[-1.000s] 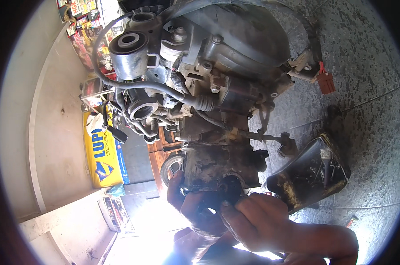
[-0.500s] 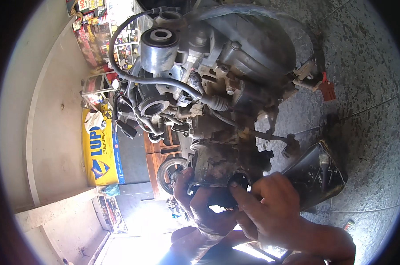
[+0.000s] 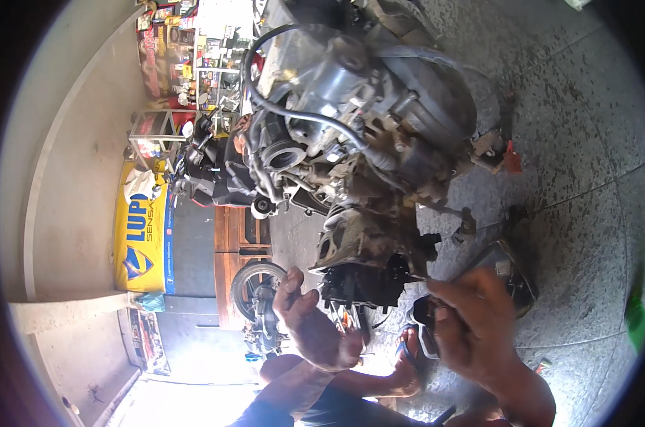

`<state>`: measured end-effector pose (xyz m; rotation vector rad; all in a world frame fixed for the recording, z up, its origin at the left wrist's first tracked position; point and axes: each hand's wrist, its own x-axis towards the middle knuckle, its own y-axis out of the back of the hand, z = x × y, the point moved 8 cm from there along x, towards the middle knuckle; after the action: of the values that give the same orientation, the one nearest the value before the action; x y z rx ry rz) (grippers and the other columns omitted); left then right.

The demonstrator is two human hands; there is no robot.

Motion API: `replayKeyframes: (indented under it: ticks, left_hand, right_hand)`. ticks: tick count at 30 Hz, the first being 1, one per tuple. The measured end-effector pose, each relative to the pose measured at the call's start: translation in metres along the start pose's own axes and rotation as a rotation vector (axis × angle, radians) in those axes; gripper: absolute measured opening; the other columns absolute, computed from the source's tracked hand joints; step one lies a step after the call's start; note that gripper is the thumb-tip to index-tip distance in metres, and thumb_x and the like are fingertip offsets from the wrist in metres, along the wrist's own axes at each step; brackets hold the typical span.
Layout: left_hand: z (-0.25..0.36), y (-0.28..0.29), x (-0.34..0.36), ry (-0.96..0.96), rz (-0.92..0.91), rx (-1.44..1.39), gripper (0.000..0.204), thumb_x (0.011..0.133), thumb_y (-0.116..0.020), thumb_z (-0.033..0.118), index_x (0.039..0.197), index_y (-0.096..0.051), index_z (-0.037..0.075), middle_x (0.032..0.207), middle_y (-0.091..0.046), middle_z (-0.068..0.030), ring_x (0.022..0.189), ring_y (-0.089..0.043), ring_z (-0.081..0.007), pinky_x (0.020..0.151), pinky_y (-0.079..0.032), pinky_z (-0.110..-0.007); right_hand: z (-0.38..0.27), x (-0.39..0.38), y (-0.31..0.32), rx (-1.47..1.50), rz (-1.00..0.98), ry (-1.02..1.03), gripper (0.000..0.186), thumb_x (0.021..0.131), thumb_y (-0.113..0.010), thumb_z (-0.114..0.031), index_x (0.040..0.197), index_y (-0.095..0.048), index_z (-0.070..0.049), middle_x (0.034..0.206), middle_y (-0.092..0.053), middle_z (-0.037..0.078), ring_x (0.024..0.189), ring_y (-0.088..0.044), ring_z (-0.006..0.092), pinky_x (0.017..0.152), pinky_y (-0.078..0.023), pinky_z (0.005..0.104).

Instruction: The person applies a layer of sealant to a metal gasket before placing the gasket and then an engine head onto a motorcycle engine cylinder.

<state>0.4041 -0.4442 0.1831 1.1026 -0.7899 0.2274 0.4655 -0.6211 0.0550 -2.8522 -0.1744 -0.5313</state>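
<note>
A greasy scooter-type engine [image 3: 379,242] fills the middle, its near end showing a dark, jagged inner face. Just left of that end, my left hand [image 3: 315,320] has its fingers spread and nothing in them. To the right of the engine end, my right hand [image 3: 475,327] is closed, fingers curled round a dark cover-like piece [image 3: 423,324] with a paler rim. Much of that piece is hidden behind the fingers, and its exact kind cannot be made out. A thick black cable [image 3: 308,114] loops over the engine's far part.
A dark tray [image 3: 525,285] lies on the grey floor [image 3: 579,213] behind my right hand. Beside the left hand are a wheel [image 3: 255,288] and wooden furniture [image 3: 230,260]. A sandalled foot [image 3: 406,363] rests below. A yellow banner [image 3: 134,235] hangs at left.
Both hands have drawn apart from the engine's near end. A dark piece with a round opening has come off it, baring the inner face. The view has shifted.
</note>
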Motion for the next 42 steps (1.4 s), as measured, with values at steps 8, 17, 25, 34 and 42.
replayKeyframes:
  ticks: [8, 17, 25, 34, 42]
  left_hand:
    - [-0.016, 0.023, 0.002, 0.261, -0.208, 0.33, 0.023, 0.086, -0.072, 0.013, 0.105, -0.073, 0.002, 0.11, -0.056, -0.0109, 0.105, -0.054, -0.0233, 0.094, -0.041, -0.035]
    - [-0.015, 0.022, 0.01, 0.287, -0.182, 0.204, 0.023, 0.079, -0.07, -0.003, 0.101, -0.072, 0.001, 0.105, -0.058, -0.0123, 0.095, -0.059, -0.0233, 0.084, -0.048, -0.033]
    - [-0.014, 0.021, 0.012, 0.28, -0.148, 0.241, 0.021, 0.076, -0.071, -0.002, 0.097, -0.072, 0.002, 0.104, -0.059, -0.013, 0.096, -0.061, -0.0254, 0.085, -0.049, -0.034]
    - [-0.019, 0.019, 0.002, 0.332, -0.138, 0.215, 0.019, 0.081, -0.071, 0.0, 0.099, -0.071, -0.003, 0.108, -0.057, -0.009, 0.1, -0.056, -0.02, 0.091, -0.043, -0.031]
    - [-0.015, 0.022, 0.007, 0.317, -0.147, 0.219, 0.02, 0.08, -0.068, -0.006, 0.099, -0.072, -0.003, 0.105, -0.057, -0.0092, 0.096, -0.057, -0.0191, 0.087, -0.044, -0.03]
  right_hand:
    - [0.006, -0.055, -0.007, -0.04, -0.021, -0.186, 0.021, 0.087, -0.065, -0.012, 0.103, -0.073, -0.002, 0.081, -0.059, 0.013, 0.065, -0.06, 0.023, 0.058, -0.048, 0.033]
    - [0.007, -0.073, -0.045, 0.02, -0.131, -0.293, 0.018, 0.082, -0.067, -0.005, 0.098, -0.073, -0.002, 0.078, -0.06, 0.011, 0.064, -0.061, 0.0232, 0.059, -0.05, 0.0335]
    - [0.022, -0.072, -0.061, 0.143, -0.18, -0.507, 0.017, 0.087, -0.069, -0.008, 0.101, -0.073, 0.0, 0.08, -0.064, 0.011, 0.065, -0.062, 0.0187, 0.061, -0.05, 0.0312]
    - [0.058, -0.073, -0.098, 0.446, 0.021, -0.657, 0.024, 0.089, -0.074, -0.012, 0.11, -0.071, 0.0, 0.082, -0.066, 0.003, 0.069, -0.055, 0.0065, 0.062, -0.046, 0.0247]
    - [0.057, -0.069, -0.109, 0.571, 0.098, -0.683, 0.019, 0.089, -0.073, -0.009, 0.105, -0.071, 0.001, 0.085, -0.07, 0.004, 0.072, -0.058, 0.0061, 0.065, -0.048, 0.0238]
